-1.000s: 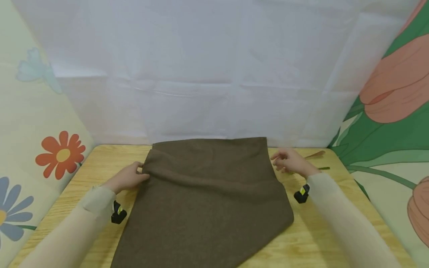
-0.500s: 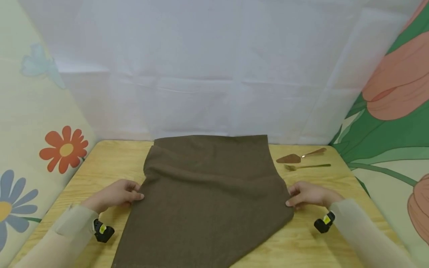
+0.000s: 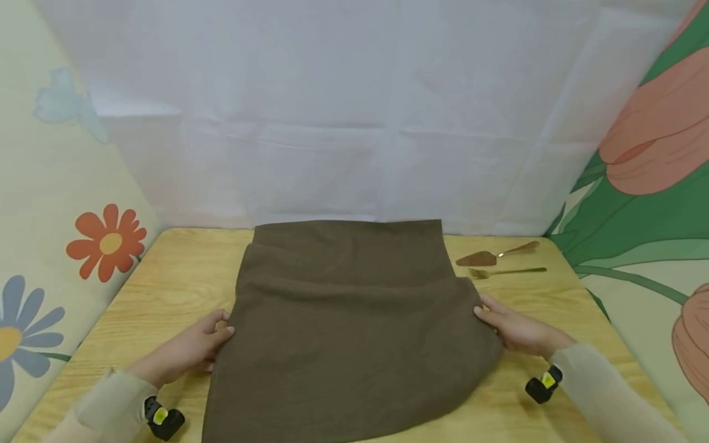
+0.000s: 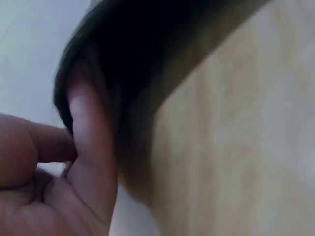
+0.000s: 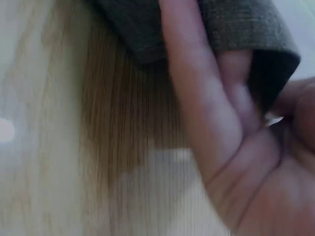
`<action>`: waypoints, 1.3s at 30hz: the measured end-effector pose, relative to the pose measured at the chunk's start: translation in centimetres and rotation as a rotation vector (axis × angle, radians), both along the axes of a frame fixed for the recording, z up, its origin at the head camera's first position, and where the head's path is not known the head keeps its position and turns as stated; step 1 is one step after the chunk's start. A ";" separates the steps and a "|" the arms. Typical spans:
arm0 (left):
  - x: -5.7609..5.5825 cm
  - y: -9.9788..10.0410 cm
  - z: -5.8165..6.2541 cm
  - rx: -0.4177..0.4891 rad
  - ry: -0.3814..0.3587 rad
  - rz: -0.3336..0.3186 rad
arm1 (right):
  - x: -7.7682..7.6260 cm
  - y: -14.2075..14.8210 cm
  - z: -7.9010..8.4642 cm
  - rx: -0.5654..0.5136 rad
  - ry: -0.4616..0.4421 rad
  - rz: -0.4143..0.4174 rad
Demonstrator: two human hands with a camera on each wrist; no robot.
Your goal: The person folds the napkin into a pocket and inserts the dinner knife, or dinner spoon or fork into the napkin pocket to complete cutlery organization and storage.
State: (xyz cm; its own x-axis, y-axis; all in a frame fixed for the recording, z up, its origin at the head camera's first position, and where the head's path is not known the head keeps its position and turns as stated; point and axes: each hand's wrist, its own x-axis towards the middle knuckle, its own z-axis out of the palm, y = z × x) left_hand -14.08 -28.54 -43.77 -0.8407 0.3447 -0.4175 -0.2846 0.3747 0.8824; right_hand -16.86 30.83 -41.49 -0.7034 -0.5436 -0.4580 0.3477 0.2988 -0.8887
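A dark brown cloth [image 3: 343, 344] lies over the middle of the wooden table, with a fold running across it. At its left edge my left hand [image 3: 191, 347] pinches the fabric, thumb on top and fingers beneath. My right hand [image 3: 520, 326] grips the right edge in the same way, and the cloth bulges outward below it. In the left wrist view, the cloth [image 4: 93, 39] wraps over the fingers, lifted off the wood. Fingers of the right hand [image 5: 246, 162] reach under the cloth [image 5: 246, 24] in the right wrist view.
Right of the cloth lie a cake server [image 3: 479, 258] with a wooden handle and a fork [image 3: 506, 272]. The wooden table [image 3: 183, 264] meets a white sheet [image 3: 354, 111] at the back. Flower-painted panels [image 3: 653, 258] stand on both sides.
Both hands have moved nearer along the cloth's side edges. The right hand has left the area by the cutlery and taken hold of the right edge, which has shifted and lifted.
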 end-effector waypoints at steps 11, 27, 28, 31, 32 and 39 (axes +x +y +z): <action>2.3 0.0 -0.5 0.197 -0.046 -0.164 | 2.0 1.9 0.2 0.039 -0.230 0.252; 4.4 -1.8 -1.4 0.019 0.250 -0.308 | 5.9 1.8 -0.7 -0.015 -0.233 0.134; 4.5 -1.8 -1.5 0.008 0.295 -0.311 | 6.1 1.7 -0.9 -0.012 -0.192 0.087; 4.7 -1.9 -1.6 -0.019 0.420 -0.285 | 6.3 1.5 -1.5 -0.033 -0.079 -0.032; 4.7 -2.0 -1.7 -0.019 0.464 -0.279 | 6.3 1.5 -1.6 -0.058 -0.053 -0.047; 4.9 -2.5 -1.8 0.007 0.710 -0.327 | 6.2 2.1 -1.8 -0.170 0.037 0.063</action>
State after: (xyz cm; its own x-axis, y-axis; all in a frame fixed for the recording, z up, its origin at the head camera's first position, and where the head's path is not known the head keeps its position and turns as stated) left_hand -9.18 -31.00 -45.54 -0.7612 0.6214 0.1855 0.4731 0.3364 0.8143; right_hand -10.66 32.92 -43.31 -0.6806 -0.6541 -0.3301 0.2989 0.1635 -0.9402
